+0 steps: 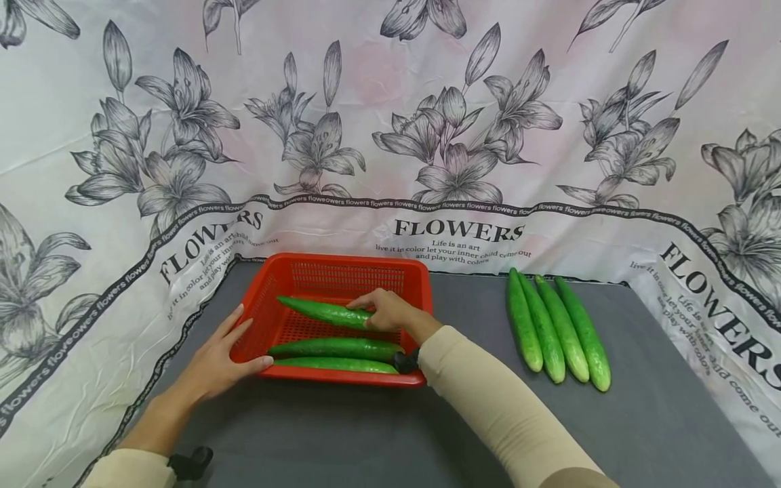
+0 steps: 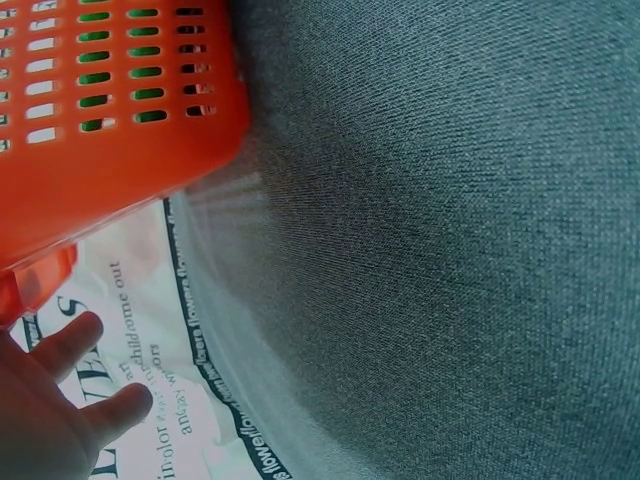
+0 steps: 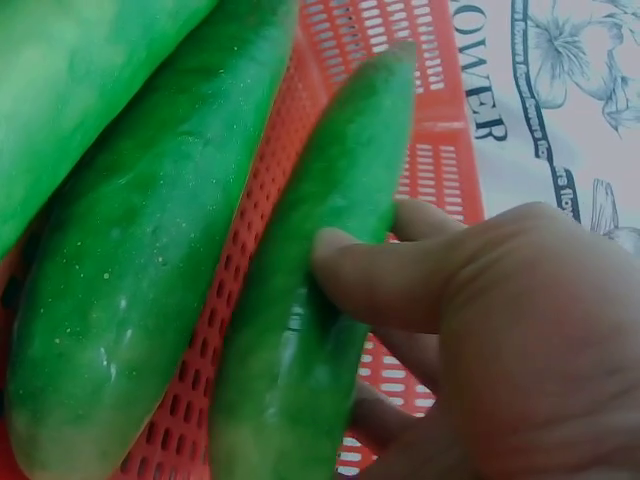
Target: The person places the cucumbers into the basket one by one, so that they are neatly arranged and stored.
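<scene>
Inside a red plastic basket (image 1: pixel 342 378), my right hand (image 1: pixel 393 313) grips a green cucumber (image 1: pixel 323 312) around its middle. The right wrist view shows the thumb pressed on top of this cucumber (image 3: pixel 310 230), fingers curled behind it. Two more cucumbers, a darker one (image 1: pixel 335 348) and a lighter one (image 1: pixel 332 365), lie side by side along the basket's front wall. My left hand (image 1: pixel 219 362) is at the basket's left front corner, fingers spread and fairly straight, thumb at the front rim. Part of the left hand (image 2: pixel 60 400) appears beside the basket wall (image 2: pixel 110 170) in the left wrist view.
Several cucumbers (image 1: pixel 552 332) lie side by side on the grey cloth-covered table (image 1: pixel 317 434), right of the basket. A white curtain (image 1: pixel 366 88) printed with flowers and lettering hangs behind and at both sides.
</scene>
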Demonstrator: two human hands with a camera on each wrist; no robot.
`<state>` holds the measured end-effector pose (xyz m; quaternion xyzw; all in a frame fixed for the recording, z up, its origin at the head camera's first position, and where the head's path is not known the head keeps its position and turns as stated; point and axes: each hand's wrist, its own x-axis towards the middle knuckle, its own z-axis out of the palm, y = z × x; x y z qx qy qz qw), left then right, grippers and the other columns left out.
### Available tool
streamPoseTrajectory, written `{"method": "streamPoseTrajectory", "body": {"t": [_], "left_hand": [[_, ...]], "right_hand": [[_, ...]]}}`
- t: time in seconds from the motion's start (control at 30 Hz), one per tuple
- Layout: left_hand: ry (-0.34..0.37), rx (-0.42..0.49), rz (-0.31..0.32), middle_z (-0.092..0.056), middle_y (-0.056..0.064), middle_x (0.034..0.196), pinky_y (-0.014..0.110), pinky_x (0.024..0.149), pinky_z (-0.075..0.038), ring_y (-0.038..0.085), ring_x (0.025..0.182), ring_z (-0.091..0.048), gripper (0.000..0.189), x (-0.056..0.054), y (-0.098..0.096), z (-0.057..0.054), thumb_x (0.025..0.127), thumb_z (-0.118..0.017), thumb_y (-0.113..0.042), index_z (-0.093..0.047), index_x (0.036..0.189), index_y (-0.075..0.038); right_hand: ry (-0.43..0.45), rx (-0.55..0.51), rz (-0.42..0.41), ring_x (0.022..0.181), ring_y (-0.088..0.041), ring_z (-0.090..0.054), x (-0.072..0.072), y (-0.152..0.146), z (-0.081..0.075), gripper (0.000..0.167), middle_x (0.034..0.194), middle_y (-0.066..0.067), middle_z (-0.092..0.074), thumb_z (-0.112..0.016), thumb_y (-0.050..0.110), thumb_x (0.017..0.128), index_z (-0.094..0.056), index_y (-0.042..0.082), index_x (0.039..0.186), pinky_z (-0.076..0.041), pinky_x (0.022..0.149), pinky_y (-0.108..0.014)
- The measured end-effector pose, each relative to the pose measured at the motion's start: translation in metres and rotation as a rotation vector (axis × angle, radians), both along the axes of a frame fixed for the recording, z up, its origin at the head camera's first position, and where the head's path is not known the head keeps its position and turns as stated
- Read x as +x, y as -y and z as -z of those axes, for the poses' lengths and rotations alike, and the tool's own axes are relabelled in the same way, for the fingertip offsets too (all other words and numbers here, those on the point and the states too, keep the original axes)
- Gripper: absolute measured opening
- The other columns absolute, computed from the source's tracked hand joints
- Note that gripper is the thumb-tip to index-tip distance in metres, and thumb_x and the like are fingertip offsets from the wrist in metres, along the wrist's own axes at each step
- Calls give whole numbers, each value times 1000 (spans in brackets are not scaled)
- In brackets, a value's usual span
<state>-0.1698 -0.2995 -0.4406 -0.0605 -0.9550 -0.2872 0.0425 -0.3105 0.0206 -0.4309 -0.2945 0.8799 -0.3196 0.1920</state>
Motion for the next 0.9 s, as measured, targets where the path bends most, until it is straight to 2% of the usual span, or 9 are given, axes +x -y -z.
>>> {"method": "streamPoseTrajectory", "body": {"t": [0.07, 0.17, 0.3, 0.5, 0.73, 0.9], "left_hand": [[1, 2, -1, -14, 10, 158, 64, 94, -35, 43, 127, -31, 95, 0, -1, -1, 79, -71, -57, -37, 147, 1], [-1, 2, 1, -15, 11, 158, 63, 93, -36, 43, 126, -33, 95, 0, -1, -1, 79, -71, -57, -37, 147, 1], [1, 5, 5, -14, 11, 158, 63, 94, -36, 42, 127, -32, 94, 0, -1, 0, 79, -71, -56, -37, 147, 0], [0, 7, 7, -15, 12, 158, 63, 92, -38, 43, 126, -33, 94, 0, -1, 0, 79, -71, -56, -38, 146, 1], [-15, -12, 13, -16, 11, 158, 62, 94, -36, 43, 127, -32, 93, 0, -1, 2, 79, -71, -56, -40, 145, 3], [-24, -9, 13, -15, 11, 158, 63, 95, -34, 43, 128, -32, 93, -1, -1, 2, 79, -72, -55, -40, 144, 3]], "right_hand": [[17, 15, 9, 117, -21, -53, 1, -1, 1, 51, 128, -1, -60, -69, -3, 84, -66, 24, 127, -47, 72, -28], [46, 39, 11, 110, -20, -55, 2, -2, 3, 51, 127, -2, -60, -68, -3, 84, -66, 24, 127, -49, 75, -29], [74, 57, 4, 108, -18, -55, 3, -3, 4, 53, 129, -2, -59, -66, -6, 84, -66, 24, 127, -50, 73, -29], [72, 73, -2, 106, -15, -55, 3, -2, 8, 55, 124, -1, -63, -67, -9, 81, -68, 24, 125, -48, 79, -29], [106, 73, 19, 98, -13, -56, 5, -3, 10, 56, 123, -2, -63, -67, -9, 80, -69, 26, 123, -50, 73, -28], [128, 52, 27, 102, -14, -57, 5, -2, 6, 51, 122, -1, -64, -68, -8, 81, -69, 22, 123, -49, 79, -30]]}}
